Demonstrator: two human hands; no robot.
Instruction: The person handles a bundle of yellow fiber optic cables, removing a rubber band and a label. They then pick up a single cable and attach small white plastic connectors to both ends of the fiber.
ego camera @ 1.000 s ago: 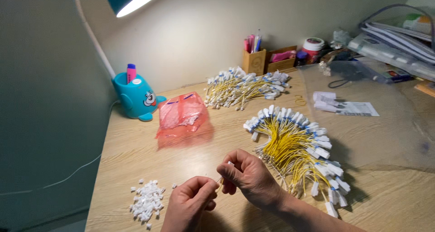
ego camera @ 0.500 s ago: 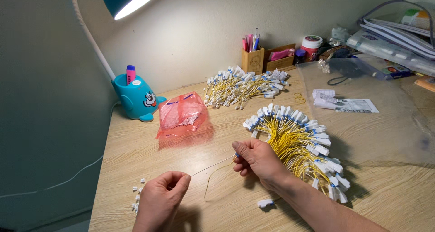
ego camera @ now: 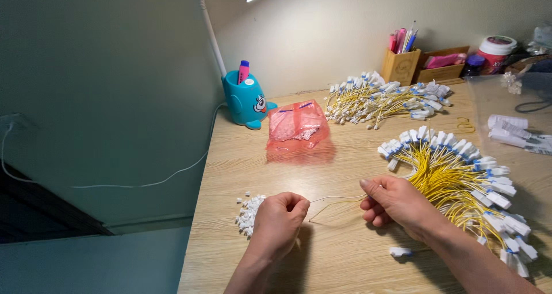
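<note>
Pinching a thin yellow wire (ego camera: pixel 336 201) between them, both hands sit low in the middle of the frame over the wooden desk (ego camera: pixel 345 259). The left hand (ego camera: pixel 279 219) is curled almost into a fist, fingertips closed on the wire's left end, and rests just beside a small heap of white plastic caps (ego camera: pixel 248 212) at its left. The right hand (ego camera: pixel 397 205) is loosely curled, thumb and forefinger closed on the wire's other end, its back touching a big fan of yellow wires with white tags (ego camera: pixel 460 185) that fills the lower right. One loose white cap (ego camera: pixel 399 251) lies on the desk below that hand.

Farther up, at centre frame, lies a pink plastic bag (ego camera: pixel 298 126). Left of it stands a blue cartoon-shaped pen holder (ego camera: pixel 247 101) at the foot of a white lamp arm (ego camera: pixel 211 35). Upper right of the bag, a second pile of tagged wires (ego camera: pixel 385 98) is spread out, and behind it, against the wall, a wooden pen box (ego camera: pixel 401 64).
</note>
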